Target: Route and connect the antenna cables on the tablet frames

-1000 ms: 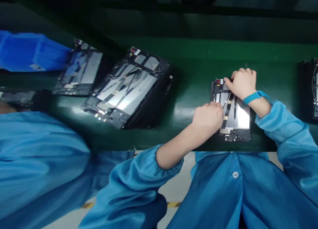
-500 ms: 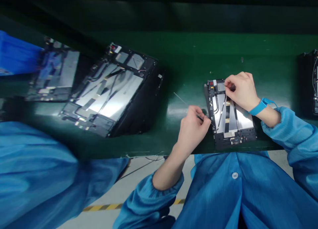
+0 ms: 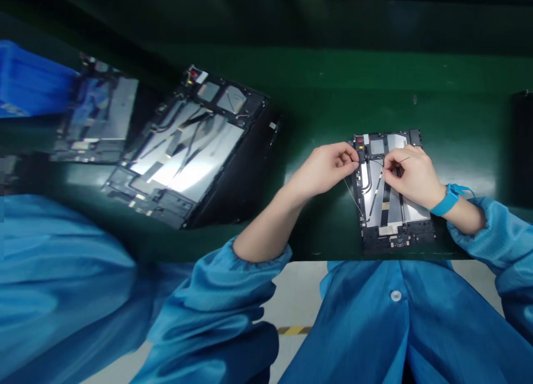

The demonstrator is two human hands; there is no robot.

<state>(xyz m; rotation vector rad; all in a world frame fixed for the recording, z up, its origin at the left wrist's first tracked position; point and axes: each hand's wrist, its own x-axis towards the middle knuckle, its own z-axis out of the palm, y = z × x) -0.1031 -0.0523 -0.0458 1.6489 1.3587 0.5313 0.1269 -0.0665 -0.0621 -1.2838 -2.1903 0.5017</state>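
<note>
An opened tablet-like device (image 3: 410,209) lies on the green bench, its inside showing silver plates, black flex strips and small boards. At its upper left edge my left hand (image 3: 328,167) is closed in a pinch on a thin dark cable (image 3: 376,161). The cable stretches over the device to my right hand (image 3: 410,170), whose thumb and fingers are also pinched on it. A short dark end sticks out above the right fingers. Below my left hand, a fine strand runs slantwise along the device's left edge. The exact grip points are hidden by the fingers.
To the left lie a stack of similar opened devices (image 3: 183,156) and further units (image 3: 106,112) beside a blue bin (image 3: 35,81). Another dark stack (image 3: 523,151) stands at the right edge. A person's blue sleeve (image 3: 62,273) is at the left.
My left hand has moved up from the device's lower left side to its upper left edge. My right hand has come down slightly from the top, and the cable now spans between them.
</note>
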